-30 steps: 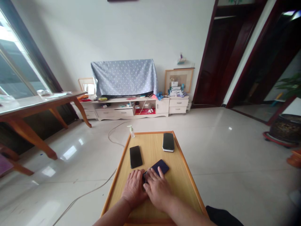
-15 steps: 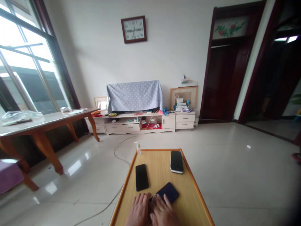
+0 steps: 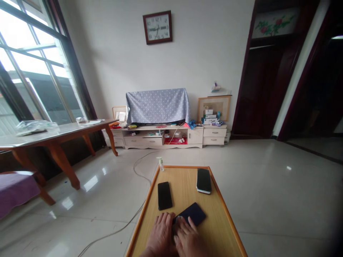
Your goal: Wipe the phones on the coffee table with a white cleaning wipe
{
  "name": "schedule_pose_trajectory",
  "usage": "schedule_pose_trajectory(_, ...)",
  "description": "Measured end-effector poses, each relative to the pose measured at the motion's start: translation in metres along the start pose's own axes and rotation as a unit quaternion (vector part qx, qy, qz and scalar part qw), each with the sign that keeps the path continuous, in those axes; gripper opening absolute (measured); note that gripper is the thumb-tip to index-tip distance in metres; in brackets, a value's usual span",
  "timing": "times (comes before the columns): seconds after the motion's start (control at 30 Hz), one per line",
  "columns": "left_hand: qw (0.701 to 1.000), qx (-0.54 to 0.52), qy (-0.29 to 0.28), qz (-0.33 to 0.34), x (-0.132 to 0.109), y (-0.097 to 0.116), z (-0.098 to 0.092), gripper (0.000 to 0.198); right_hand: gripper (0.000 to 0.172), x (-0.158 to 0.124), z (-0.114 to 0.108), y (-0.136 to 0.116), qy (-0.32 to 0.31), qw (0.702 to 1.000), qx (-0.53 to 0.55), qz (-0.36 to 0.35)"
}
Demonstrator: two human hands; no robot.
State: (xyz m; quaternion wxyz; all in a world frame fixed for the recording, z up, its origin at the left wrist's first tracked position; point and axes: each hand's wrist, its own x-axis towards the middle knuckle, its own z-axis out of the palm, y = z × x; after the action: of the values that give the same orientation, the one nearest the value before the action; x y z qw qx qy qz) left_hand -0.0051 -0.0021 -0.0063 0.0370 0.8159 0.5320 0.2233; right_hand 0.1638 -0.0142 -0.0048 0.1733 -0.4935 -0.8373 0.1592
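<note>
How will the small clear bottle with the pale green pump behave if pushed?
The clear bottle probably tips: it stands tall and narrow. Small, so likely light. At the far left corner of the light-brown wooden table, it might drop off.

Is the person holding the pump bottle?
No, the pump bottle stands at the far corner of the table, apart from the left hand and right hand.

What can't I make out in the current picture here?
All in the head view:
- Near end of the dark-blue, flat rectangular phone: covered by the bare right hand and bare left hand.
- Most of the stack beneath the black-screened rectangular phone at far right: that phone covers it.
- Whatever is under the grey-blue, white-dotted cloth.
- Near end of the yellow wooden, orange-rimmed table: cut off by the bottom edge.
</note>
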Motion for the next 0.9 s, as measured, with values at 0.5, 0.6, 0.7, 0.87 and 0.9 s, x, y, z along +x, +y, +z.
schedule_pose_trajectory(0.5, 1.000, 0.004, -0.017, -0.020, -0.001, 0.010, -0.008, 0.054, 0.047, -0.029, 0.001, 0.004, 0.064, 0.997, -0.031, 0.013)
schedule_pose_trajectory(0.6, 1.000, 0.005, -0.025, -0.016, 0.000, 0.010, -0.009, 0.055, 0.046, -0.029, -0.010, 0.010, 0.065, 0.997, -0.033, 0.037)
schedule_pose_trajectory(0.7, 1.000, 0.004, -0.021, -0.011, 0.000, 0.009, -0.009, 0.057, 0.051, -0.023, -0.027, 0.032, 0.089, 0.989, -0.061, 0.101)
schedule_pose_trajectory(0.87, 1.000, 0.006, -0.028, -0.011, 0.000, 0.007, -0.008, 0.059, 0.049, -0.028, -0.018, 0.017, 0.082, 0.992, -0.059, 0.080)
schedule_pose_trajectory(0.9, 0.999, 0.006, -0.033, -0.012, 0.000, 0.006, -0.007, 0.059, 0.048, -0.031, -0.013, 0.009, 0.075, 0.994, -0.050, 0.058)
